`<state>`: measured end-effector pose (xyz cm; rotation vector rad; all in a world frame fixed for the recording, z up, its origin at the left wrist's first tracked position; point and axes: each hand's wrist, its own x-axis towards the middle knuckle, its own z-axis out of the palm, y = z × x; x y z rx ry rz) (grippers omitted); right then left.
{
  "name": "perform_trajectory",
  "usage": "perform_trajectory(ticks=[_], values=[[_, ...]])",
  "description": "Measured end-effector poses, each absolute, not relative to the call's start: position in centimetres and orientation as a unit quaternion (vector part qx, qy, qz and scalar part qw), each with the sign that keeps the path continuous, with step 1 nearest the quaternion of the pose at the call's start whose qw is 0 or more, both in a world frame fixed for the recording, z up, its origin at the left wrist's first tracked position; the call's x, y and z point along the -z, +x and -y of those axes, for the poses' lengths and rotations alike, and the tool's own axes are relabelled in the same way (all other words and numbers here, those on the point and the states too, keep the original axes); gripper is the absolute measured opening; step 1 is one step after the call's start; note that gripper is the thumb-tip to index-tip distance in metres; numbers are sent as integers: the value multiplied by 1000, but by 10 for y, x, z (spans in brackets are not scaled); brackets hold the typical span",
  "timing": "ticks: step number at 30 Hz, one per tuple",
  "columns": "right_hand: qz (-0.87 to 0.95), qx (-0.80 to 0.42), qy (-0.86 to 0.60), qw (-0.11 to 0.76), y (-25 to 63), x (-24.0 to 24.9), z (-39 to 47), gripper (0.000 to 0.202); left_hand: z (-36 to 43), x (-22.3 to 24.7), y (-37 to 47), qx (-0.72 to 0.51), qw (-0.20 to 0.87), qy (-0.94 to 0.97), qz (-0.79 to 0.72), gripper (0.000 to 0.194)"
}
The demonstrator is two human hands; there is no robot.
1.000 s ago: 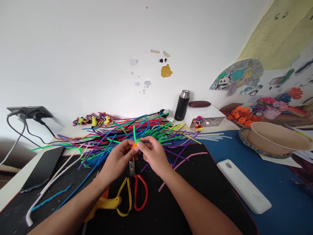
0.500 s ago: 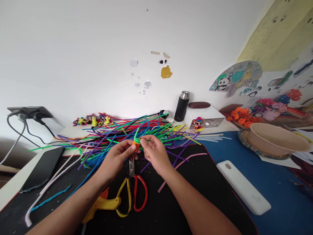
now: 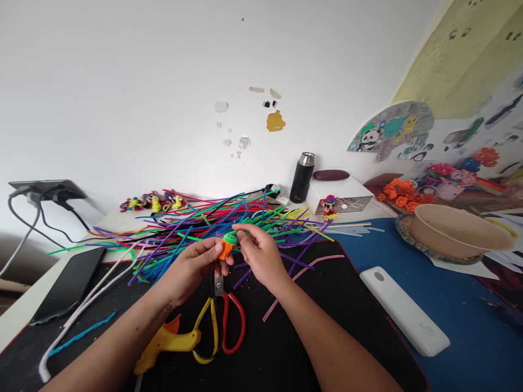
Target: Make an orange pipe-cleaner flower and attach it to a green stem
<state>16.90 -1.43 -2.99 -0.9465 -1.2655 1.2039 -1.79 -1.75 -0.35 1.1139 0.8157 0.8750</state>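
Note:
My left hand (image 3: 196,267) pinches a small orange and green piece (image 3: 227,248), orange below with a round green top. From the right, my right hand (image 3: 261,256) has its thumb and forefinger pressed together at the green top. Just beneath the hands lie scissors (image 3: 219,288) with one yellow and one red handle, their blade tips hidden by my fingers. A yellow glue gun (image 3: 171,342) rests to the left of the scissors. Behind the hands spreads a heap of coloured pipe cleaners (image 3: 216,209).
A phone (image 3: 69,283) and white stems (image 3: 73,326) lie left. On the right are a pink stem (image 3: 302,276), a white power bank (image 3: 404,310) and a beige bowl (image 3: 461,234). A black flask (image 3: 302,177) and white box (image 3: 343,198) stand behind, with a small figure (image 3: 329,207).
The orange and green piece has tilted, so its green top now shows as a compact coil. The loose green end that stood upward no longer does. The view has shifted slightly.

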Motion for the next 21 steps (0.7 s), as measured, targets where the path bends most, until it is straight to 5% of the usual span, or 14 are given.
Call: perform_trajectory(ticks=[21], values=[[642,-388,-492,443,168,30,18,10,10,-5,-29,-367,586,590,-417,43]])
